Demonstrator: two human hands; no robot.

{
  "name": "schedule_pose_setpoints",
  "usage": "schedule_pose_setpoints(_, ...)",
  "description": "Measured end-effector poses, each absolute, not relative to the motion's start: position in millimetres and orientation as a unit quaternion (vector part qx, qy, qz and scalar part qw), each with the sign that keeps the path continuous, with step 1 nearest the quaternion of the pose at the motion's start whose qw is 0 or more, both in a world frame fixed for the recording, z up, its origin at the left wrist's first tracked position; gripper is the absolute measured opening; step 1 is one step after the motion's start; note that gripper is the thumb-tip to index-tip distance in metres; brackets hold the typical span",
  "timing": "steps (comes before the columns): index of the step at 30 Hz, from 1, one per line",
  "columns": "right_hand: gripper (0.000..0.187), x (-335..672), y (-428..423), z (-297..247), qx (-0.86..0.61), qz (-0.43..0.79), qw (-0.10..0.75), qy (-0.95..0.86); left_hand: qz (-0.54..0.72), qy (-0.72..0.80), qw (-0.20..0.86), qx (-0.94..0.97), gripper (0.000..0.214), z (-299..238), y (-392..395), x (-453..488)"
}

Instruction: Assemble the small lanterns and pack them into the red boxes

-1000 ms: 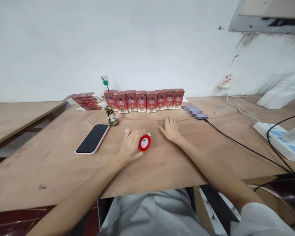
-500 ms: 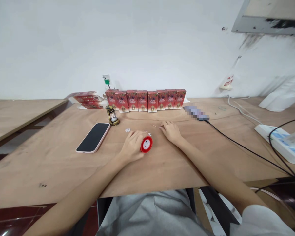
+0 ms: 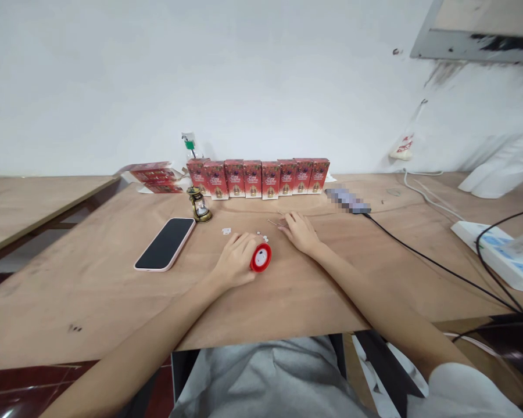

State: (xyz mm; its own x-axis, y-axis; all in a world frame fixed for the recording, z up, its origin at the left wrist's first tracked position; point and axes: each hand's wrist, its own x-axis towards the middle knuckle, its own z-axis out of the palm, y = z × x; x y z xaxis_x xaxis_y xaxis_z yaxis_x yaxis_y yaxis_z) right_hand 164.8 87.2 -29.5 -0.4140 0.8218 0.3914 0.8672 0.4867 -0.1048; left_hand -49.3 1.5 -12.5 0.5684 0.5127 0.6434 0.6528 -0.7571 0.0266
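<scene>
My left hand [image 3: 237,259] is wrapped round a red, cup-like round piece [image 3: 253,267]. Its open end faces me and shows a white disc with small dark marks. Just beyond it lie several small white bits [image 3: 265,238]. My right hand [image 3: 300,233] rests on the table with its fingers bent round what look like thin metal tweezers [image 3: 273,222], whose slim prongs stick out to the left; how firmly they are gripped is hard to see. A small white cut-out piece [image 3: 226,231] lies beyond my left hand. A small bronze-coloured lantern [image 3: 199,206] stands farther back on the left.
A phone [image 3: 165,245] lies to the left. Several red printed boxes [image 3: 253,179] stand in a row near the wall, beside flattened red packaging [image 3: 157,177]. To the right are a blurred-out device [image 3: 347,200] with a black cable and a white power strip [image 3: 501,249].
My right hand has shifted slightly left along the tweezers. The red piece in my left hand has moved a little right and down, showing more of the white bits.
</scene>
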Motion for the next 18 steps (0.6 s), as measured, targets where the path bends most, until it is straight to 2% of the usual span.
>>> schedule_pose_setpoints(4,0.037,165.1,89.3,-31.2,-0.512,-0.021,0.188,-0.838,-0.322,-0.330,0.104,-0.881,0.037,-12.2,1.7,-48.7)
schedule_pose_setpoints(10,0.041,163.1,85.9,-28.5,-0.539,-0.017,0.160,-0.827,-0.320,-0.328,0.102,-0.883,0.038,-12.3,1.6,-48.6)
schedule_pose_setpoints(18,0.030,161.7,83.9,-27.0,-0.535,-0.061,0.163,-0.827,-0.320,-0.326,0.102,-0.884,0.038,-12.6,1.7,-48.9)
